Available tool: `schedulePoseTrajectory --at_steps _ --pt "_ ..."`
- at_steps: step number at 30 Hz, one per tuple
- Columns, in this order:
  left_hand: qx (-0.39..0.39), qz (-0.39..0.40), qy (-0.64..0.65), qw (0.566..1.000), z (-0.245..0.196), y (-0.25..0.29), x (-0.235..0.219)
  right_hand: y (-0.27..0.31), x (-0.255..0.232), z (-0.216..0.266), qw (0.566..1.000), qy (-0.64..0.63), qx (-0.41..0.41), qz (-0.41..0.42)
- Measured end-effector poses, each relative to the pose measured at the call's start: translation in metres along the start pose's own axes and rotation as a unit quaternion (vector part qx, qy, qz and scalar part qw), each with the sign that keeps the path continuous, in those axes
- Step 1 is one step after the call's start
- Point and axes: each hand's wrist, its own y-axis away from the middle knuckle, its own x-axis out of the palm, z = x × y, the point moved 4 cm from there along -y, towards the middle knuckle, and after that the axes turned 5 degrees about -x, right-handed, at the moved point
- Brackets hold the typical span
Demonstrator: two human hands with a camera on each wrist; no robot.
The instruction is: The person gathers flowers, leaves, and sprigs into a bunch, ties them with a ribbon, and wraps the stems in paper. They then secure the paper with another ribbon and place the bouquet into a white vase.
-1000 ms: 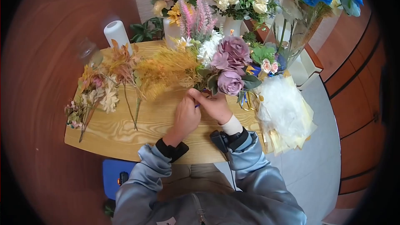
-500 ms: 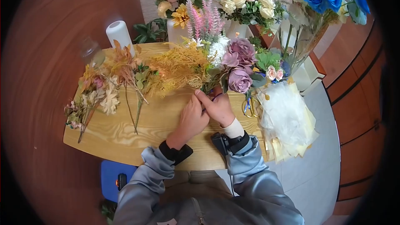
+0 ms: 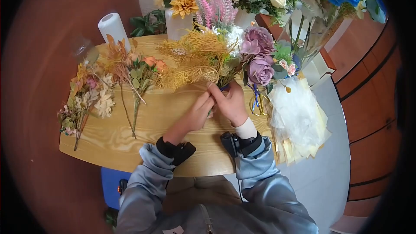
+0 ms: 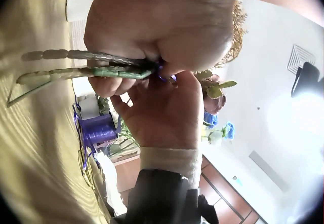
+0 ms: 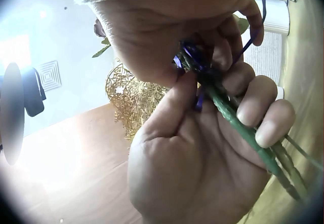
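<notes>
The left hand point(image 3: 195, 115) gripped the stems point(image 5: 243, 130), apparently steadying them for the right hand point(image 3: 232, 106), which pinched purple ribbon point(image 5: 262, 6) there. The bouquet point(image 3: 261, 70) fanned over the table point(image 3: 108, 147). The right wrist view exposed stem ends, largely hidden from the head view.

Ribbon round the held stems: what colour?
Purple, slightly bluish; the ribbon shows best in the right wrist view.
</notes>
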Motion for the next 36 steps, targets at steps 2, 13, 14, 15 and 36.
schedulePoseTrajectory --at_steps 2,13,14,15,36 --pt "-0.023 0.012 0.049 0.998 0.006 -0.002 -0.004 0.001 0.002 0.008 1.0 -0.013 0.004 0.012" --pt "-0.057 0.156 0.384 0.908 -0.001 -0.001 -0.001 0.006 0.011 0.019 0.945 -0.237 0.154 0.165" --pt "-0.058 0.149 0.398 0.903 -0.001 -0.001 -0.001 0.007 0.012 0.019 0.933 -0.268 0.175 0.163" --pt "-0.059 0.149 0.399 0.903 0.001 -0.002 -0.003 0.007 0.012 0.016 0.933 -0.268 0.176 0.163" --pt "-0.048 0.065 0.211 0.974 0.01 0.003 -0.006 0.005 0.012 0.0 0.992 -0.078 0.068 0.075"
